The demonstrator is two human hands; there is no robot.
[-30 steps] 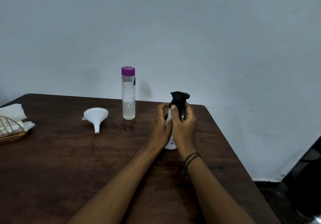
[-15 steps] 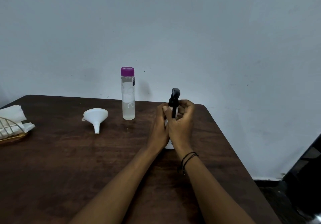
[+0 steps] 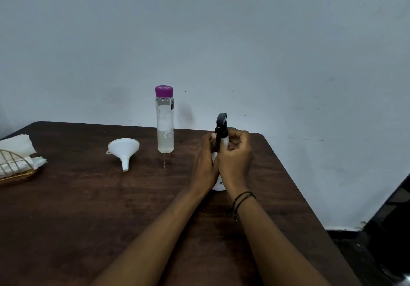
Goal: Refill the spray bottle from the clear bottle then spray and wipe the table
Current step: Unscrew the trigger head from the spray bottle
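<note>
- While your left hand (image 3: 205,163) grips the spray bottle (image 3: 218,174) at 3 o'clock on the table (image 3: 88,208), right hand (image 3: 236,159) fingers wrap its black head (image 3: 221,128).
- Clear bottle (image 3: 164,126) at 12 o'clock is capped; funnel (image 3: 123,150) unused: refilling, spraying, wiping remain.

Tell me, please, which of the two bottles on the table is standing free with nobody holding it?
The clear bottle with the purple cap. It stands untouched beside the funnel, whereas both hands grip the white spray bottle.
</note>
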